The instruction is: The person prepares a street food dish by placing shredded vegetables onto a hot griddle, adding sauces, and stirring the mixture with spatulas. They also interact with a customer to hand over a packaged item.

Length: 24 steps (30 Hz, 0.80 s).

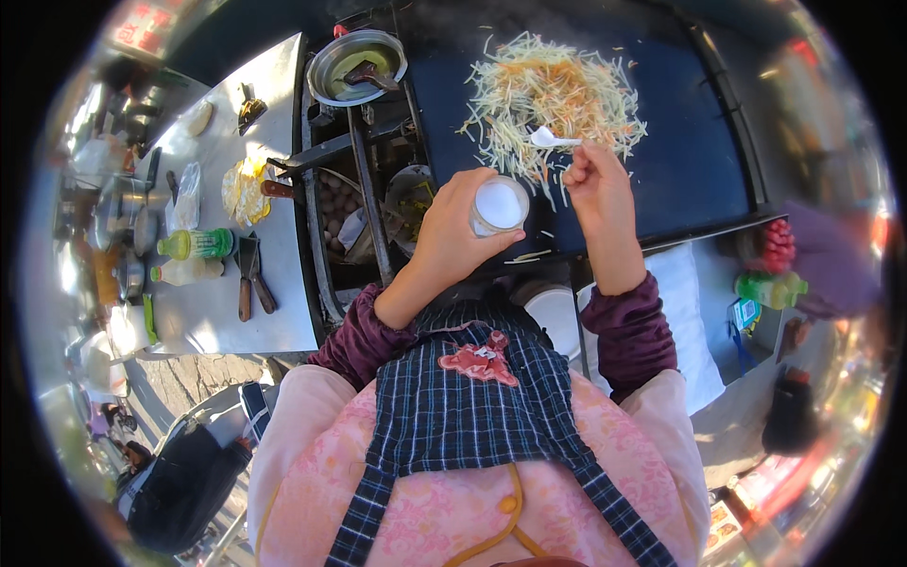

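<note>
On a dark flat griddle (694, 149) lies a heap of shredded vegetables (567, 85), pale strands with orange ones and an orange-brown patch on top. My left hand (453, 227) is closed round a small clear jar (521, 205) of white granules, at the griddle's near edge. Just to its right, my right hand (602, 184) pinches the handle of a white plastic spoon (545, 137), whose bowl is over the near side of the heap. Whether the spoon holds any granules I cannot tell.
Left of the griddle, a metal bowl (319, 67) of yellowish liquid holds a brush-like tool. Eggs (333, 205) lie below the metal frame. The steel table (212, 319) carries scrapers (248, 266), bottles (212, 243) and fried egg (244, 191). People stand at lower left and right.
</note>
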Tool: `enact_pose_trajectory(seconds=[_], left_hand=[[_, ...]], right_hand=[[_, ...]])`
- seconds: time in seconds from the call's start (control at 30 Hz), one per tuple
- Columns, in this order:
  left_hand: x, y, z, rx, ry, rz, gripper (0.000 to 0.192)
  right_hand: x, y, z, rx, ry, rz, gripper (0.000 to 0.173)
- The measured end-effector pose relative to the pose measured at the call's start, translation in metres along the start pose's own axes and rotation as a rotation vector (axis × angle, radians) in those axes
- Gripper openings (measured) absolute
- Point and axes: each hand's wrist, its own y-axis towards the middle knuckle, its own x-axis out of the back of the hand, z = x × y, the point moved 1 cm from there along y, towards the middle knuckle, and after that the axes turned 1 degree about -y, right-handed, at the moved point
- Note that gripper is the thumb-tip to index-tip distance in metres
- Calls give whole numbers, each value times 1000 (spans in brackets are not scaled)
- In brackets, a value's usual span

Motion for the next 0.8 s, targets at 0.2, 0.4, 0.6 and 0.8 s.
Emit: enact_pose_trajectory(seconds=[0.2, 0.4, 0.6, 0.8], left_hand=[[-16, 8, 3, 34, 6, 57, 66], [-27, 22, -14, -87, 58, 43, 65], [-22, 25, -24, -91, 78, 51, 66], [-28, 26, -19, -27, 1, 74, 70]], right_hand=[[3, -31, 18, 388, -476, 21, 10], [-24, -50, 20, 694, -1163, 289, 10], [-2, -37, 18, 173, -491, 114, 13], [4, -29, 17, 22, -240, 90, 12]])
